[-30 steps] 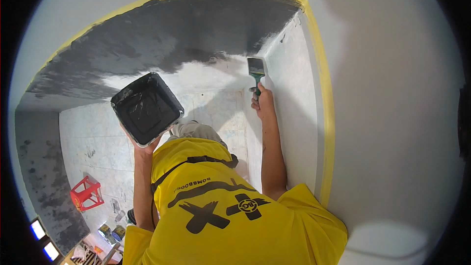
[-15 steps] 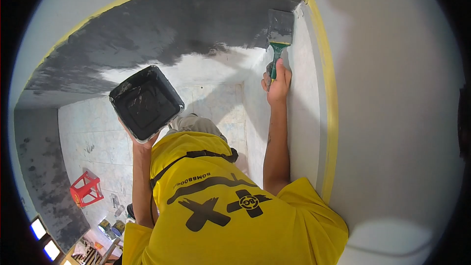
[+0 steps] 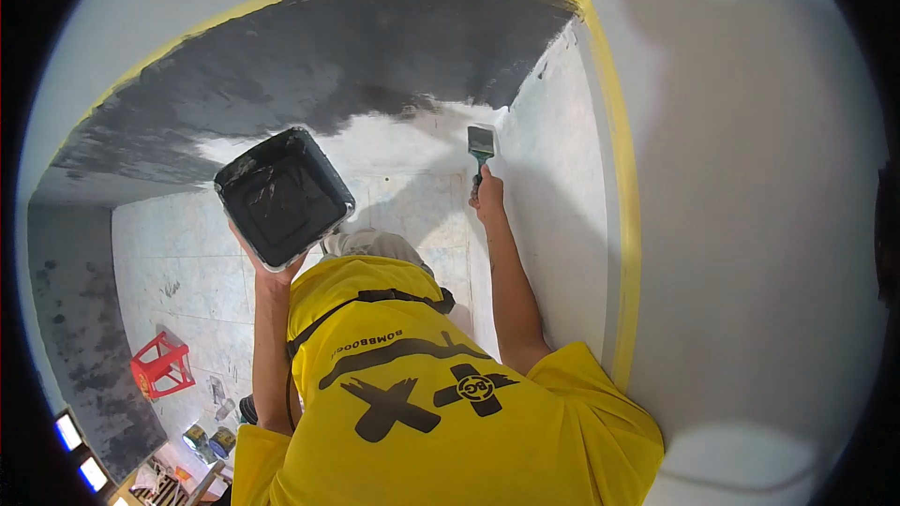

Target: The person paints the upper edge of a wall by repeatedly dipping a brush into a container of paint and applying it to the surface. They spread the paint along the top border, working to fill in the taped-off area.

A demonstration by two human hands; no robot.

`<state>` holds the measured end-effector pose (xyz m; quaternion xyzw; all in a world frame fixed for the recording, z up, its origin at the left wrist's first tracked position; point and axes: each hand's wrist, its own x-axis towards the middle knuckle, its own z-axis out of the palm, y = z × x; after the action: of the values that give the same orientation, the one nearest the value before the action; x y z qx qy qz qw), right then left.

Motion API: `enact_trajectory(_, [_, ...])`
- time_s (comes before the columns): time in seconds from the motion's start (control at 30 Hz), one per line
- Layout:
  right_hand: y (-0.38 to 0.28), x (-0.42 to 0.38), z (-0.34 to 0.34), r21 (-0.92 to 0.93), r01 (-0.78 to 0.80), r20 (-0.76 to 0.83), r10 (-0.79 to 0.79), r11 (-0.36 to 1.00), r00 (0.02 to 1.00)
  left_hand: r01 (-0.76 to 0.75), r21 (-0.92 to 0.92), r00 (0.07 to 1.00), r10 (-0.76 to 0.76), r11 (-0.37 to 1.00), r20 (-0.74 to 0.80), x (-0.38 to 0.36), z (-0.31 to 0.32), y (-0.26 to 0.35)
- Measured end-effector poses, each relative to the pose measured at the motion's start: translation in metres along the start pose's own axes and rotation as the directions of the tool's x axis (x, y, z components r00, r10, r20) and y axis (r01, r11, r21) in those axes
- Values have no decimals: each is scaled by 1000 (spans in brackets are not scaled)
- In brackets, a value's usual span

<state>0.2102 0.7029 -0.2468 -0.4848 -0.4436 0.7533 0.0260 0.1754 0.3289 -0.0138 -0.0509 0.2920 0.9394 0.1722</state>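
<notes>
My left hand [image 3: 267, 248] holds a square black tub [image 3: 284, 197] from below, its open top facing the camera and dark residue inside. On the right, my right hand [image 3: 487, 194] is closed around the green handle of a wide-bladed tool [image 3: 481, 142]. Dark material covers the blade, which is near the lower edge of the dark grey coating [image 3: 375, 47], over a whitish part by the inner corner. Whether the blade touches the surface I cannot tell.
Yellow tape [image 3: 630, 225] borders the recess. A red stool [image 3: 162, 365] stands at the lower left, with cans [image 3: 222, 442] near it. A pale side wall [image 3: 562, 169] rises beside my right arm. Light tiles [image 3: 197, 262] lie below.
My right hand and the tool have moved down and slightly left, away from the upper corner. The tub is almost where it was.
</notes>
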Motion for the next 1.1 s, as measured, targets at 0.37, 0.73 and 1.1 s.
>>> enact_trajectory(0.37, [-134,-136,25,204,475,210,-512,856,833,9,6,1000,-9,1000,-8,2,2,-2])
enact_trajectory(0.73, [-41,-29,7,-26,193,68,-191,981,979,25,4,999,-25,1000,-20,3,3,-2])
enact_trajectory(1.1, [-48,-15,11,57,232,109,-237,971,965,24,1,1000,-24,1000,-19,2,5,0])
